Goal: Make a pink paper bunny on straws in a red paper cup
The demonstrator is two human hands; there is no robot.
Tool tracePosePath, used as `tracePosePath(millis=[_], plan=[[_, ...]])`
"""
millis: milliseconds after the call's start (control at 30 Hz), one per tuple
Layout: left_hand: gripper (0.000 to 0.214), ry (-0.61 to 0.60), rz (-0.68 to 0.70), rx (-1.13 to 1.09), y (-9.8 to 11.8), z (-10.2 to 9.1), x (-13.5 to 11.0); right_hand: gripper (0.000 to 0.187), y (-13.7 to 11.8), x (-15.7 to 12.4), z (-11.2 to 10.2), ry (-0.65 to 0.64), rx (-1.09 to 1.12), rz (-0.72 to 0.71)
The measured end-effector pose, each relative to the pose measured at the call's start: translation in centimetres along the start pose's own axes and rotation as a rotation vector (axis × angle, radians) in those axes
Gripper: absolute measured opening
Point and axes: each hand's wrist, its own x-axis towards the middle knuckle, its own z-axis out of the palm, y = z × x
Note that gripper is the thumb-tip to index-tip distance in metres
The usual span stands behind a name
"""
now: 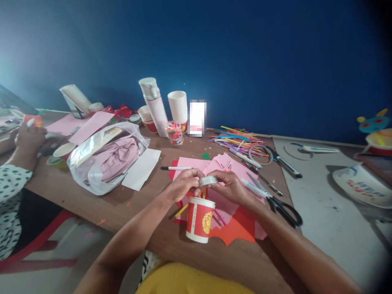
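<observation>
A small roll of tape [208, 181] is held up between my two hands above the table. My right hand [231, 188] grips its right side, thumb and fingers closed around the rim. At its left edge my left hand [184, 185] is closed in a pinch; whether a loose tape end lies in those fingertips is too small to tell. Just below stands a red and white paper cup [200, 220] with a yellow emblem. Pink paper sheets [225, 204] and a jagged orange-red paper piece [237, 228] lie beneath and beside the cup.
Scissors [283, 210], pens and a box cutter [286, 161] lie to the right. Colourful sticks [239, 139] are heaped behind. Stacked cups [177, 108], a thermos [154, 108] and a plastic bag [107, 157] stand at the back and left. A co-worker's hand [29, 136] is far left.
</observation>
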Motion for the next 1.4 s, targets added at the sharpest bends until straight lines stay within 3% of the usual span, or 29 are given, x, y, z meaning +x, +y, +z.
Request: tracePosePath(millis=[100, 233, 333, 467, 667, 900, 1067, 1400], plan=[[0.014, -0.028, 0.031, -0.064, 0.2, 0.0, -0.1, 0.015, 0.3, 0.1, 0.0, 0.052, 0.072, 0.011], [0.019, -0.048, 0.15, -0.043, 0.6, -0.1, -0.4, 0.019, 0.8, 0.3, 0.2, 0.159, 0.11, -0.091], [0.022, -0.041, 0.208, 0.0, 0.7, -0.2, -0.6, 0.018, 1.1, 0.2, 0.3, 0.166, 0.093, -0.087], [0.024, -0.041, 0.195, 0.009, 0.7, -0.2, -0.8, 0.018, 1.1, -0.1, 0.4, 0.12, 0.065, -0.008], [0.026, -0.018, 0.096, -0.019, 0.9, 0.1, -1.0, 0.018, 0.9, -0.5, 0.6, 0.118, 0.029, -0.017], [0.024, -0.03, 0.017, -0.02, 1.7, 0.2, -1.4, 0.016, 0.9, -0.7, 0.9, 0.159, -0.096, -0.21], [0.016, -0.026, 0.058, 0.013, 1.8, 0.3, -1.7, 0.013, 0.5, -0.8, 0.7, 0.142, -0.17, -0.314], [0.017, 0.02, 0.102, 0.073, 1.7, 0.7, -1.9, 0.011, -0.1, -0.9, 0.7, 0.129, -0.183, -0.301]])
